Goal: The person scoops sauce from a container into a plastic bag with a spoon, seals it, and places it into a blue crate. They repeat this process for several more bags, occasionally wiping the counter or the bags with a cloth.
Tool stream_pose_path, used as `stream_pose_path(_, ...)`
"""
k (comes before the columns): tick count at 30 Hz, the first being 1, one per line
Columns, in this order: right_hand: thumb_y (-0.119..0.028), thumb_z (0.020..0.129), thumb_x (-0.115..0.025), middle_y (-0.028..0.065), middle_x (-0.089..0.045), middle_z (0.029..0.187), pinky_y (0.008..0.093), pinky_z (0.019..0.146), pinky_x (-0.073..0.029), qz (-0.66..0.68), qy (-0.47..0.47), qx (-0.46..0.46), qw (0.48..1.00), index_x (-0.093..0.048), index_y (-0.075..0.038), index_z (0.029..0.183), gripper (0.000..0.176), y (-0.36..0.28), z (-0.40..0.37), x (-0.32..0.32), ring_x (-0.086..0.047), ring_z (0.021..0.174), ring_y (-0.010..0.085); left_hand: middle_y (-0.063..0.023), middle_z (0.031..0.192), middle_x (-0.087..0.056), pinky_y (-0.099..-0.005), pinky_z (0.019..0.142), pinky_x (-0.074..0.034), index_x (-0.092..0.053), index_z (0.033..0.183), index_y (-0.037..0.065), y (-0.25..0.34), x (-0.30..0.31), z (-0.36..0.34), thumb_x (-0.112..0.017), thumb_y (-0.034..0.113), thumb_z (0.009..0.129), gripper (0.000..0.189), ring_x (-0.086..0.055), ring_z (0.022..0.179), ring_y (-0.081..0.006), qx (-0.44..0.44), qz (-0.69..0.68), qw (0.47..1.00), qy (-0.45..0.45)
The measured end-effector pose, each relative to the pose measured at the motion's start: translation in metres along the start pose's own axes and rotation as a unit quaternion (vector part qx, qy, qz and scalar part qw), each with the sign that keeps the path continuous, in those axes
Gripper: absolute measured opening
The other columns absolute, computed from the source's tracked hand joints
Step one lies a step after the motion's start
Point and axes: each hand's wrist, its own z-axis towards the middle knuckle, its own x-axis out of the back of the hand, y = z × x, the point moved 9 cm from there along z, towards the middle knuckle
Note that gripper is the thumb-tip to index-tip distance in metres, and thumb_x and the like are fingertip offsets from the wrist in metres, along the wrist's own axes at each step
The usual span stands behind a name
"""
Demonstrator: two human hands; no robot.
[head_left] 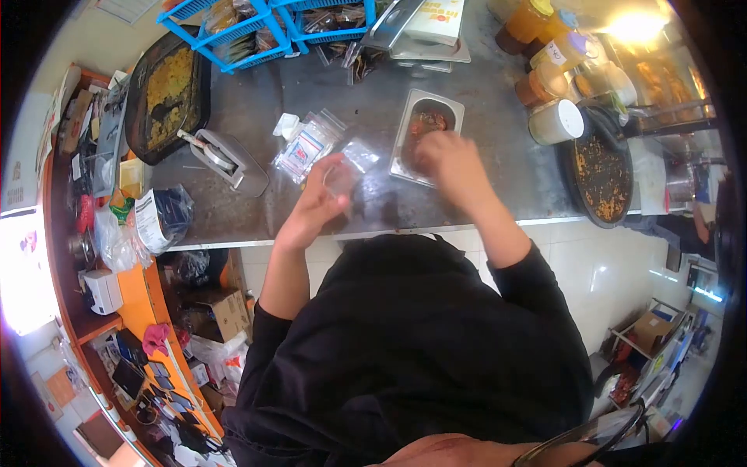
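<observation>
My left hand (313,204) is curled around a small clear plastic bag (339,180), its mouth rounded open between thumb and fingers. Close by on the metal table lie a stack of clear zip bags with a blue-and-red label (302,152) and another loose clear bag (360,154). My right hand (453,166) is down at a steel food pan (398,159), fingers bent together over its inside. Reddish-brown food pieces (429,122) show in the pan's far part. Whatever the right fingertips grip is hidden from view.
A tape dispenser (231,161) and a black tray of yellow food (165,97) sit left. Blue baskets of filled bags (249,39) stand behind. Sauce bottles (529,23), a white tub (556,122) and a dark pan with crumbs (603,179) line the right.
</observation>
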Motion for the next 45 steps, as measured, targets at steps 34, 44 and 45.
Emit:
stream_pose_path(34, -0.006, 0.094, -0.057, 0.0110, -0.066, 0.100, 0.0274, 0.077, -0.053, 0.518, 0.207, -0.237, 0.795, -0.060, 0.002, 0.107, 0.015, 0.089, -0.048, -0.041, -0.065, 0.085, 0.0156, -0.0208, 0.136, -0.034, -0.0577, 0.109, -0.010, -0.023, 0.142, 0.003, -0.055, -0.021, 0.058, -0.069, 0.027, 0.080, 0.080, -0.027, 0.130, -0.0388, -0.063, 0.543, 0.824, 0.150)
stream_pose_path(44, -0.010, 0.094, -0.057, 0.0108, -0.064, 0.095, 0.0315, 0.078, -0.053, 0.632, 0.261, -0.360, 0.635, -0.056, 0.000, 0.111, 0.020, 0.135, -0.070, -0.046, -0.064, 0.079, 0.0174, -0.0210, 0.134, -0.035, -0.0515, 0.109, -0.014, -0.023, 0.141, 0.000, -0.022, -0.033, 0.057, -0.070, 0.019, 0.079, 0.080, -0.030, 0.127, -0.0372, -0.129, 0.477, 0.851, 0.178)
stream_pose_path(45, -0.009, 0.094, -0.057, 0.0107, -0.064, 0.094, 0.0315, 0.077, -0.053, 0.636, 0.264, -0.363, 0.627, -0.056, 0.000, 0.110, 0.018, 0.135, -0.068, -0.042, -0.064, 0.078, 0.0169, -0.0215, 0.134, -0.036, -0.0463, 0.109, -0.019, -0.024, 0.140, -0.002, -0.018, -0.037, 0.057, -0.070, 0.018, 0.080, 0.078, -0.031, 0.124, -0.0373, -0.141, 0.485, 0.845, 0.179)
